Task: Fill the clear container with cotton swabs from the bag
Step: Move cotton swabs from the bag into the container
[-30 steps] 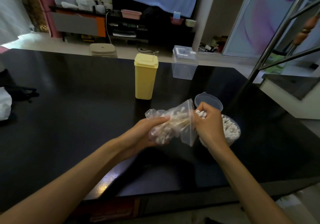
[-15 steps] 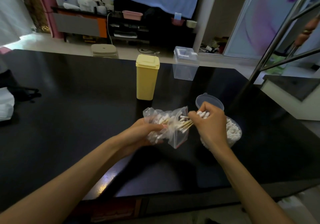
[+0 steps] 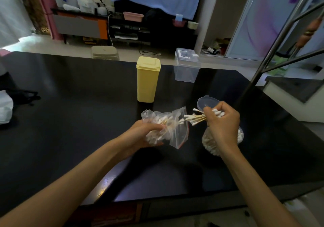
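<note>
My left hand (image 3: 140,135) grips a clear zip bag (image 3: 168,126) of cotton swabs a little above the black table (image 3: 70,121), its red-striped mouth turned to the right. My right hand (image 3: 221,121) pinches a bundle of cotton swabs (image 3: 194,118) with wooden sticks, clear of the bag's mouth. Under that hand stands the round clear container (image 3: 240,136), partly hidden, with many white swab tips inside. Its clear lid (image 3: 205,102) lies just behind it.
A tall yellow lidded box (image 3: 148,81) and a clear lidded tub (image 3: 186,67) stand farther back on the table. A metal stand (image 3: 273,42) rises at the right edge. Dark and white items (image 3: 7,107) lie at the far left.
My right hand has drawn a bundle of swabs out of the bag and moved right, toward the container. The bag has slackened in my left hand.
</note>
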The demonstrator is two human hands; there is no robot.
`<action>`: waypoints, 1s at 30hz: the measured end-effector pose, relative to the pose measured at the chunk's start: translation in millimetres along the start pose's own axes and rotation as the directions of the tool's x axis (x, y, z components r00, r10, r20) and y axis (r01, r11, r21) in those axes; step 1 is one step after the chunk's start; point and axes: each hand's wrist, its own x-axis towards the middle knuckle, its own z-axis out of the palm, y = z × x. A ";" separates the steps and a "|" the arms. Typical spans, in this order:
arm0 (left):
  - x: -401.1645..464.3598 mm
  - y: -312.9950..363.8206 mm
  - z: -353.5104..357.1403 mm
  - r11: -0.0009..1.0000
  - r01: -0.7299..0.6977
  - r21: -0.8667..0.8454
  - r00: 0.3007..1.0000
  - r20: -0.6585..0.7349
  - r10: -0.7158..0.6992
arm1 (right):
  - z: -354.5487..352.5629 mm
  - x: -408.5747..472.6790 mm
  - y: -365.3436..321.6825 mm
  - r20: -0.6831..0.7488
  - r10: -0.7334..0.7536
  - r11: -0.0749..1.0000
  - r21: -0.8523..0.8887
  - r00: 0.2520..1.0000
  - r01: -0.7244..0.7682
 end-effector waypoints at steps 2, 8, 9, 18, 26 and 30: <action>0.9 0.9 -1.5 0.993 -0.019 0.115 0.997 -0.067 0.027 | -2.1 2.0 0.4 -0.040 -0.009 1.000 -0.002 0.999 0.009; 7.9 -5.0 -9.4 0.831 -0.145 0.538 0.965 -0.109 0.238 | -10.5 7.2 3.3 -0.075 0.004 1.000 0.009 0.997 -0.004; 10.4 -6.3 -11.3 0.753 -0.133 0.644 0.953 -0.125 0.275 | -11.0 8.5 3.7 -0.082 0.010 1.000 0.011 0.997 -0.009; 22.5 7.9 -19.3 0.714 0.166 0.681 0.921 -0.365 0.134 | -18.9 14.9 6.3 -0.114 0.092 0.990 0.117 0.989 -0.079; 1.8 51.4 35.0 0.694 -0.399 0.600 0.738 -0.239 0.631 | -33.9 28.7 11.8 -0.084 0.218 0.956 0.220 0.972 -0.196; 17.4 51.4 110.7 0.493 -0.294 0.819 0.924 0.112 0.365 | -35.7 29.8 16.0 -0.064 0.244 0.950 0.214 0.968 -0.225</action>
